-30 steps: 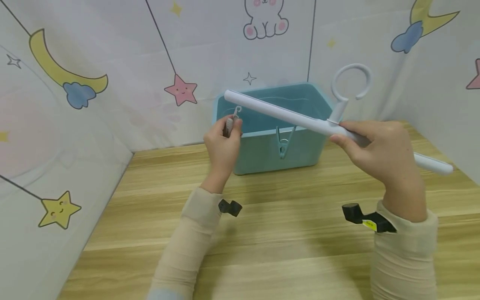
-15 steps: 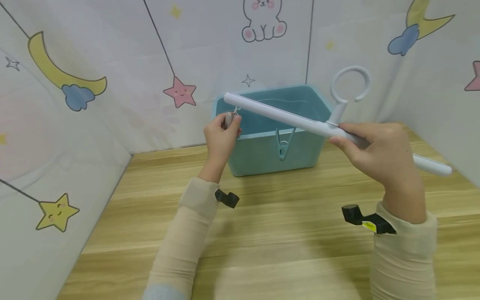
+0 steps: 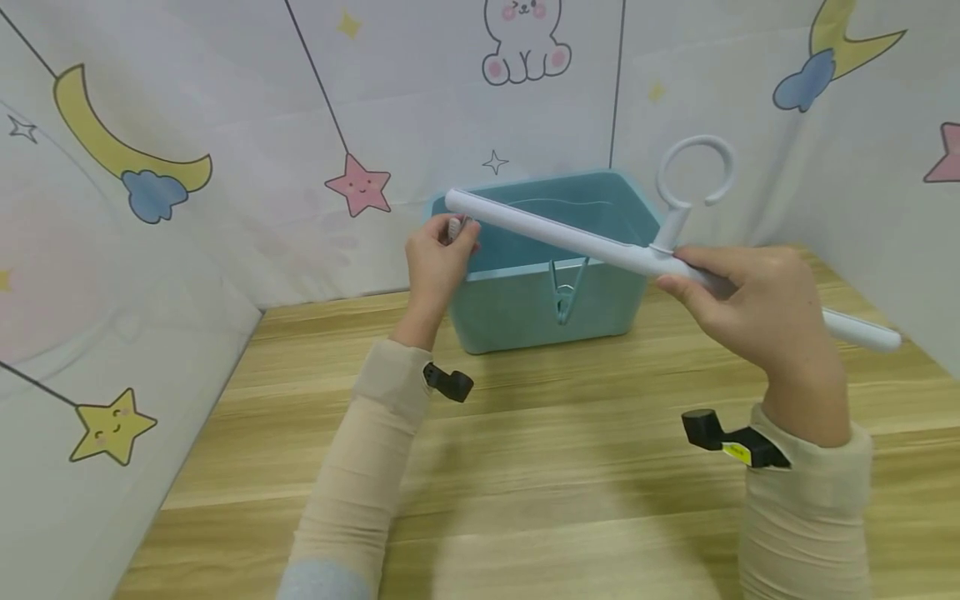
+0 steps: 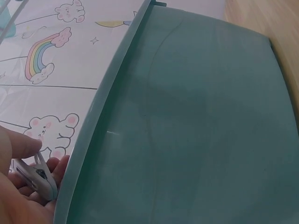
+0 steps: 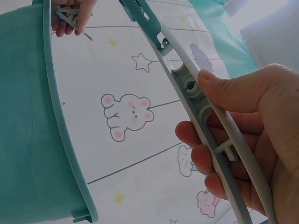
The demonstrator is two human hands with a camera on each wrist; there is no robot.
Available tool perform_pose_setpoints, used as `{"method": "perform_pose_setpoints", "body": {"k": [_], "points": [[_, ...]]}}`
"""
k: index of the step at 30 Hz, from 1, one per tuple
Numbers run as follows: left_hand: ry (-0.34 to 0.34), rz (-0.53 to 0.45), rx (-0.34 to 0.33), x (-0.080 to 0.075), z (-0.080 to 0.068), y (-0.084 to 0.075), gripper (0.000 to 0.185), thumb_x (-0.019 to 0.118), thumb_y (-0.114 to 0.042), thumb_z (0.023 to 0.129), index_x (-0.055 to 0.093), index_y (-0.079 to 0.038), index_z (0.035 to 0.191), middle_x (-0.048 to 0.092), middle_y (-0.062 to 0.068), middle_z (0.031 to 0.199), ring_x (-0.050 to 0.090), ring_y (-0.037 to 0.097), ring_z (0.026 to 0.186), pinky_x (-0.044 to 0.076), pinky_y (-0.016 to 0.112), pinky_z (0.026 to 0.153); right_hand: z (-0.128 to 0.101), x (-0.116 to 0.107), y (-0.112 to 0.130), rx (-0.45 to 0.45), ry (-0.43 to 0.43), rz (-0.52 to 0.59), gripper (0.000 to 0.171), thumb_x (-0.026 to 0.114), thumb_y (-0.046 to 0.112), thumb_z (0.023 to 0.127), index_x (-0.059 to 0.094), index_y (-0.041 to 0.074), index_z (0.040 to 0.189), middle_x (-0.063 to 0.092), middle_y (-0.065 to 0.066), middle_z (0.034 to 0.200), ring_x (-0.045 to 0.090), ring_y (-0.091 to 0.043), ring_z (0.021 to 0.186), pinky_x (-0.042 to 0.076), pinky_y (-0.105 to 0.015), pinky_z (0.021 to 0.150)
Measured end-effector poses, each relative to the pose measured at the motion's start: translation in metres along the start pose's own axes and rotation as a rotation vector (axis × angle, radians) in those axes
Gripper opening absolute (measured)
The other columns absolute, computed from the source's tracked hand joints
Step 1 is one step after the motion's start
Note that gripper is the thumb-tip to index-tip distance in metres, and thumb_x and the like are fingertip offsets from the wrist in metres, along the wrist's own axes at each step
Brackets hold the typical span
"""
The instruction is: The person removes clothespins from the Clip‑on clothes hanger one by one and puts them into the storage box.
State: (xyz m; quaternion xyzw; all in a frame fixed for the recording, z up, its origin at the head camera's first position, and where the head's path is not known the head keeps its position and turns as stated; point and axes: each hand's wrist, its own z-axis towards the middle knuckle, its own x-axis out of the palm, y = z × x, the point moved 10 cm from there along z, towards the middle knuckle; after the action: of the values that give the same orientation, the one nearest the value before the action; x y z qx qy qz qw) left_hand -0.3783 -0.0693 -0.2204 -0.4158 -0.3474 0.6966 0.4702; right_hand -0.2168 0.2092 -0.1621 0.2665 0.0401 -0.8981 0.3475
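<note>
My right hand (image 3: 765,304) grips a white bar hanger (image 3: 570,236) near its middle, with a ring-shaped hook (image 3: 696,171) standing up from the bar. From the hanger hangs a teal clothespin (image 3: 564,292); the right wrist view shows its upper part against the bar's slotted underside. Just below the bar's left end, my left hand (image 3: 438,258) pinches a small pale-grey clothespin (image 4: 39,177) between thumb and fingers. Most of that clip is covered by the fingers in the head view. Whether it touches the bar cannot be told.
Behind the hanger a teal plastic basket (image 3: 540,312) stands on the wood-grain table (image 3: 525,467), near the back. White cloth walls (image 3: 277,108) printed with stars, moons and a bear enclose the back and sides.
My left hand has shifted slightly forward and left, and the clothespin's small hook, seen above the fingers before, is now mostly hidden. My right hand and the hanger have stayed nearly still.
</note>
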Motion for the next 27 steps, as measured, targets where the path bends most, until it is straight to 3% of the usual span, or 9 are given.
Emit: {"method": "perform_pose_setpoints", "body": {"k": [7,13,16,20,23,27], "points": [[0.034,0.055,-0.007,0.002,0.0,0.001,0.024,0.064,-0.016,0.093,0.068,0.002,0.108,0.071,0.018,0.093,0.063,0.019,0.082,0.045,0.023,0.067,0.0,0.002,0.0,-0.003,0.01,-0.001,0.021,0.08,0.012,0.07,0.077,0.002,0.088,0.067,-0.003,0.063,0.042,-0.001,0.051,0.032,-0.016,0.05],[0.097,0.118,-0.031,0.007,0.0,0.005,0.023,0.065,-0.017,0.092,0.07,-0.001,0.107,0.067,0.011,0.092,0.049,0.013,0.074,0.039,0.023,0.061,0.001,0.003,0.002,-0.014,0.021,-0.007,0.02,0.078,0.014,0.071,0.076,0.002,0.087,0.063,-0.001,0.061,0.04,-0.002,0.051,0.031,-0.017,0.049],[0.134,0.138,-0.024,0.01,-0.002,0.005,0.023,0.064,-0.017,0.092,0.069,-0.001,0.108,0.066,0.01,0.094,0.049,0.014,0.074,0.039,0.023,0.06,0.0,0.003,0.002,-0.014,0.024,-0.005,0.019,0.077,0.015,0.073,0.076,0.003,0.087,0.062,0.0,0.06,0.039,-0.001,0.051,0.03,-0.018,0.049],[0.178,0.166,-0.001,0.013,-0.003,0.004,0.024,0.062,-0.016,0.094,0.068,0.0,0.111,0.067,0.011,0.099,0.053,0.016,0.077,0.042,0.024,0.063,0.0,0.004,0.001,-0.002,0.021,-0.007,0.044,0.065,0.045,0.09,0.076,0.003,0.086,0.061,0.001,0.058,0.038,-0.001,0.051,0.029,-0.019,0.048],[0.199,0.171,0.02,0.015,-0.005,0.002,0.024,0.062,-0.015,0.094,0.067,0.001,0.111,0.067,0.012,0.098,0.054,0.018,0.078,0.043,0.025,0.064,0.0,0.005,0.001,0.006,0.026,-0.011,0.068,0.047,0.063,0.092,0.076,0.002,0.086,0.06,0.001,0.058,0.037,-0.001,0.05,0.028,-0.019,0.048],[0.203,0.168,0.045,0.016,-0.007,0.001,0.021,0.061,-0.014,0.094,0.067,0.002,0.107,0.067,0.013,0.094,0.054,0.019,0.078,0.043,0.026,0.066,0.0,0.006,0.001,0.008,0.035,-0.009,0.068,0.047,0.063,0.092,0.076,0.003,0.086,0.059,0.002,0.057,0.036,-0.001,0.051,0.028,-0.019,0.048]]}}
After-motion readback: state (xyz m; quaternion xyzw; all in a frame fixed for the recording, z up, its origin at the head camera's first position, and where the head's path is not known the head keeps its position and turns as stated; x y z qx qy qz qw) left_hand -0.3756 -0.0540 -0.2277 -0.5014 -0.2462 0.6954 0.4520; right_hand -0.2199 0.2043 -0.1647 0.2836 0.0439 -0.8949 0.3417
